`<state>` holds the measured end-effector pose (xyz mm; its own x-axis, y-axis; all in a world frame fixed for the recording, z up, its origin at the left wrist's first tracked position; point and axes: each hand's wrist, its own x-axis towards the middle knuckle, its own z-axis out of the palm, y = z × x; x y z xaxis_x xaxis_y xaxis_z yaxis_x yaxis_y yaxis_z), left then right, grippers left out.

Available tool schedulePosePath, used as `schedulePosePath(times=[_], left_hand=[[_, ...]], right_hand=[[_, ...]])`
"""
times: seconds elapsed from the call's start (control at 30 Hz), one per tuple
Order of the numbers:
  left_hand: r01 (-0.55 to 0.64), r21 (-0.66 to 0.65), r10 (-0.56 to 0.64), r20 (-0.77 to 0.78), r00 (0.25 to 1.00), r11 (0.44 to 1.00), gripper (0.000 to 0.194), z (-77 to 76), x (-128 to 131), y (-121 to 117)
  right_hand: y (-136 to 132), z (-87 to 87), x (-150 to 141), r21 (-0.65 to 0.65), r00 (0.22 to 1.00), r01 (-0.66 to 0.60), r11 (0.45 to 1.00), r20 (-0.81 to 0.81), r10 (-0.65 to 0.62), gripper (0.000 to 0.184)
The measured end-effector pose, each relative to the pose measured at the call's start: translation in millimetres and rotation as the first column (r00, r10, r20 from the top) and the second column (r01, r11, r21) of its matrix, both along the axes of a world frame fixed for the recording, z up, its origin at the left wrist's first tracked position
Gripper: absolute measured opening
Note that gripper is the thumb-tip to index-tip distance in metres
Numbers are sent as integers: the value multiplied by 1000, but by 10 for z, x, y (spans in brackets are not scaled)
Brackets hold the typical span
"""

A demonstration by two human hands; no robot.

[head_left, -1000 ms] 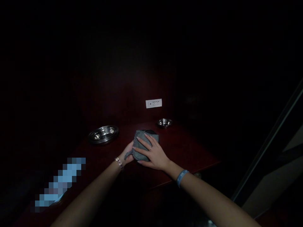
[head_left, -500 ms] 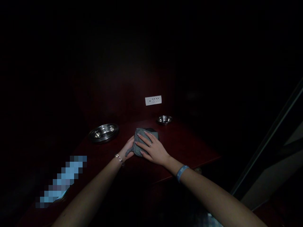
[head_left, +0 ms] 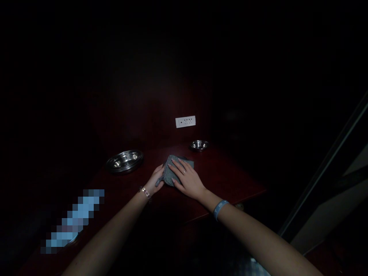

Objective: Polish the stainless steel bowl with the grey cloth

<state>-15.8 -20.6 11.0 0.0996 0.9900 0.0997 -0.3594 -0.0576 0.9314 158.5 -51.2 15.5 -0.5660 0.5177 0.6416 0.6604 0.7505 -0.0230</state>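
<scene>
Grey cloth (head_left: pixel 171 174) lay between our two hands, over the near part of the dark red table (head_left: pixel 225 176), though we could not tell whether it touched the wood. Our right hand (head_left: pixel 192 183) spread over it, fingers a little apart and their tips resting on the fabric; our left hand (head_left: pixel 153 182) was at its left side, where the cloth hid most of the fingers, so we could not tell how firmly they closed. Something dark (head_left: pixel 183 157) showed past the far edge, too dim to name. We judged that a slack left hold could let that dark thing slip under our right palm's push, and that the loose corner (head_left: pixel 159 181) by our left wrist might snag on the beaded bracelet (head_left: pixel 145 192). Poor light made either fault easy to miss. Farther back on the left we had a stack of metal dishes (head_left: pixel 125 161), and behind our right hand a small metal bowl (head_left: pixel 199 145); a wide sweep could knock either one. Neither stood between our hands and the cloth. A white socket plate (head_left: pixel 185 122) sat on the wall beyond, and a blurred bright blue patch (head_left: pixel 73 222) lay left of our left forearm.
</scene>
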Motion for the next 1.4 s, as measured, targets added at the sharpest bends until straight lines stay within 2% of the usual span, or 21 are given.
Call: schedulePosePath(times=[0.1,0.23,0.47,0.6,0.73,0.9,1.1,1.3,1.4], left_hand=[[27,-57,-22,91,996,998,16,-2,-10,-6],[11,-151,7,119,993,988,16,-39,-30,25],[-32,-168,52,119,992,985,13,-151,-40,142],[-118,-203,143,116,983,972,6,-158,-46,189],[-139,-215,161,86,983,967,11,-142,-65,203],[-115,-174,128,66,990,978,11,-125,-58,168],[-97,-147,102,28,994,984,15,-89,-28,122],[-72,-149,74,8,997,986,21,-79,-33,110],[-94,-145,95,-1,995,985,26,-105,-33,119]], right_hand=[[32,-35,4,-38,998,49,998,-47,-51,54],[79,-85,28,-119,988,92,989,-115,-106,54],[133,-136,48,-245,957,74,967,-256,-138,56],[207,-188,50,-357,906,60,932,-372,-200,62],[335,-273,84,-452,832,-22,892,-503,-235,62],[435,-340,126,-438,783,-76,896,-582,-219,56],[426,-327,125,-398,818,-9,917,-531,-223,56],[438,-322,132,-360,780,-67,930,-600,-176,50],[418,-303,121,-363,794,-32,931,-575,-197,47]])
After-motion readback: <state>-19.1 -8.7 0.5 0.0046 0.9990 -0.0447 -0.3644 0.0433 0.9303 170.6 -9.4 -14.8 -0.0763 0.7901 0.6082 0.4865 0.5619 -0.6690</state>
